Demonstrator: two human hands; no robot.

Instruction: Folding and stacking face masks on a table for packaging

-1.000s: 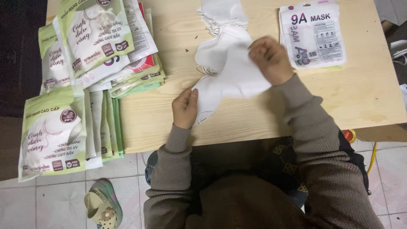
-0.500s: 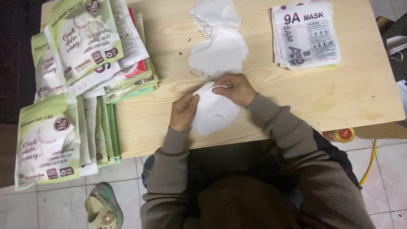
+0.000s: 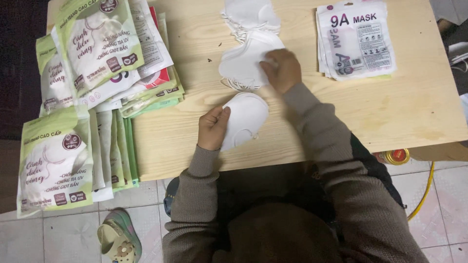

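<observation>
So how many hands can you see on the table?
2. The left hand rests on a single white mask near the table's front edge. The right hand reaches further back, touching the pile of white masks.

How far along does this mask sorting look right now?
Done: filled green packets lie stacked along the table's left side. In hand: the left hand holds down one white mask near the table edge, while the right hand rests on the loose mask pile. Left: that pile, and the white pouches at top right.
</observation>
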